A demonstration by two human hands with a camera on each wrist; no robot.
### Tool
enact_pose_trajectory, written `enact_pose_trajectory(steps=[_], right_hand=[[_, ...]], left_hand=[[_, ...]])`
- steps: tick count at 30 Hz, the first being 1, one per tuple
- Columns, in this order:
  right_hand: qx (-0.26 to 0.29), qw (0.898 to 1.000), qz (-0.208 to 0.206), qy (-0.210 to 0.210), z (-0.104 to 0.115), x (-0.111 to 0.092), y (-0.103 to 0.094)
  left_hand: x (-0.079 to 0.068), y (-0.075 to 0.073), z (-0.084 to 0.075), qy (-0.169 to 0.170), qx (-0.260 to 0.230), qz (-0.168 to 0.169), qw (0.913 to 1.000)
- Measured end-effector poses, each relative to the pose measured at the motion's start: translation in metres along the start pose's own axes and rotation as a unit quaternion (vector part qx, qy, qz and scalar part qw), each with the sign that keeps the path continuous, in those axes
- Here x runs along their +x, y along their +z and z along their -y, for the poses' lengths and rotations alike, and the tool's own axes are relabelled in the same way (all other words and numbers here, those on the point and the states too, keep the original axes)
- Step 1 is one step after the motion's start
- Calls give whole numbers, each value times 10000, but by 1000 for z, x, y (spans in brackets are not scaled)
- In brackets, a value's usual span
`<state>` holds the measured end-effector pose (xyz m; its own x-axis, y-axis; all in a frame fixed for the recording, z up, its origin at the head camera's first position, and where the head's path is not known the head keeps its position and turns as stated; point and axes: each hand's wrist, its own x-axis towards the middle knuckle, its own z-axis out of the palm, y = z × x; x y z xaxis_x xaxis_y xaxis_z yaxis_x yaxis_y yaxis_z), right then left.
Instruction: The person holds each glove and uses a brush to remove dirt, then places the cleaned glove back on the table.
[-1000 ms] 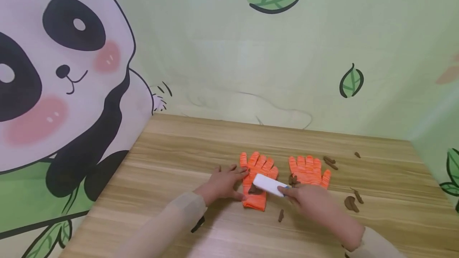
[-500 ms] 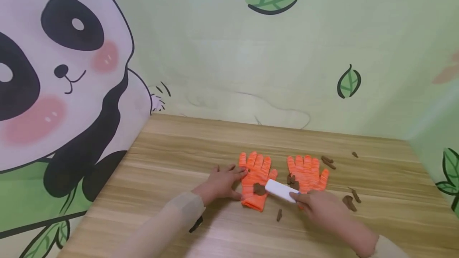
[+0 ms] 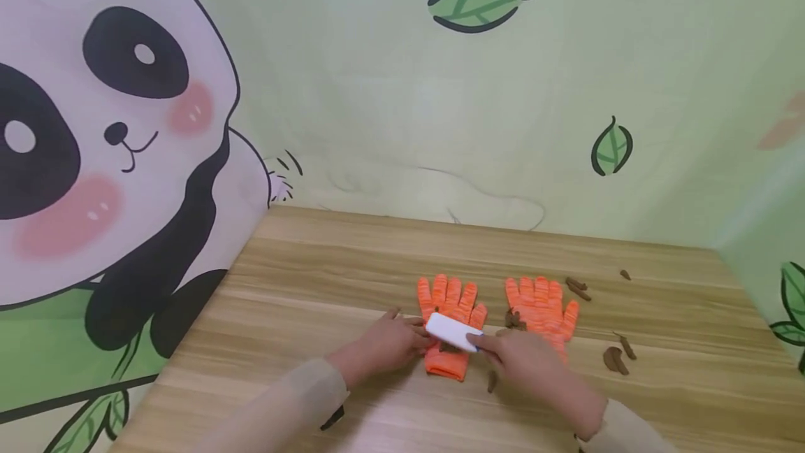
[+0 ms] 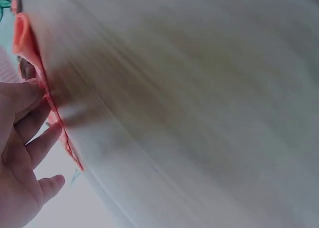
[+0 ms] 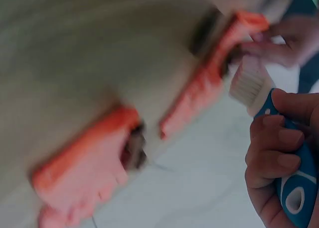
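My right hand grips the blue handle of a cleaning brush with a white head; its pale bristles and the curled fingers show in the right wrist view. The brush head is over the left orange knit glove, partly covering a brown lump on it. My left hand touches that glove's left edge, its fingers fairly straight in the left wrist view. A second orange glove lies to the right, partly behind my right hand, with brown clumps at its left edge.
Several brown pieces lie on the wooden table: a pair of strips, a small bit, a rounded piece and one below the gloves. A panda-printed backdrop stands behind the table.
The brush first moved right off the brown lump, then back left across the left glove. My left hand shifted slightly down along the glove's edge. The right glove stays in place.
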<state>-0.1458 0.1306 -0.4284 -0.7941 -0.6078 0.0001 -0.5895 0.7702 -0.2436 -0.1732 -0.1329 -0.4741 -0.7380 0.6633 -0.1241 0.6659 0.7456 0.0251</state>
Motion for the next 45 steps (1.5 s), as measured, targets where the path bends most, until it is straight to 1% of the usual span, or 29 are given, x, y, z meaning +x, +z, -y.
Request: enact_pose_trajectory(steps=[2,4,6,8,9,11,13,15,17,18,20,23,25,27,29,31,33,35,37,38,40,42,45], right_hand=[[4,10000,32,1,-3,-1,8],[-157,9998,-32,-73,-8,-7,12],[-329,9991,-170,-191,-16,-16,11],[-354,9986,-258,-295,-22,-25,5],[-385,9986,-266,-255,-24,-29,1],[-253,9994,-220,-101,-27,-34,-9],[-125,9995,-211,200,-27,-37,-18],[28,9984,-205,521,-22,-35,-25],[157,9978,-297,571,-16,-27,-28],[141,9979,-333,534,-12,-23,-26],[104,9987,-266,415,-5,-11,-21],[37,9998,93,185,-1,0,-4],[-18,9998,176,7,-4,-1,7],[-106,9998,121,-127,-11,-10,13],[-321,9991,-78,-275,-19,-22,14],[-349,9985,-223,-369,-24,-31,9],[-244,9987,-206,-387,-25,-36,1],[-186,9990,-282,-281,-23,-35,-6],[-268,9988,-347,-196,-18,-29,-11],[-335,9988,-315,-148,-15,-24,-11],[-537,9983,-205,-51,-11,-16,-8],[-678,9974,-167,-186,-12,-14,-1],[-560,9980,-155,-249,-21,-25,7]], left_hand=[[0,1,-1,3,-21,41,10000],[1,2,-1,-37,-43,108,9999],[2,0,0,-96,-90,204,9997],[2,-1,1,-180,-62,281,9994],[3,-2,1,-224,-68,304,9993],[4,-4,3,-228,-40,281,9993],[4,-5,4,-217,-107,239,9994],[4,-6,5,-166,-207,183,9995],[3,-6,3,-56,-292,201,9994],[2,-6,2,0,-313,209,9993],[1,-3,0,108,-299,230,9992],[0,0,-4,165,-231,173,9994],[-1,1,-5,155,-227,104,9996],[-2,0,-6,124,-229,82,9996],[-2,-1,-6,103,-258,106,9996],[-1,-1,-6,76,-259,148,9995],[-1,-2,-5,69,-276,172,9994],[-1,-3,-5,96,-282,190,9994],[-1,-3,-6,113,-282,215,9993],[0,-3,-6,118,-289,218,9993],[1,-2,-6,123,-290,229,9992],[1,-1,-6,114,-319,249,9991],[0,-2,-6,54,-349,262,9990]])
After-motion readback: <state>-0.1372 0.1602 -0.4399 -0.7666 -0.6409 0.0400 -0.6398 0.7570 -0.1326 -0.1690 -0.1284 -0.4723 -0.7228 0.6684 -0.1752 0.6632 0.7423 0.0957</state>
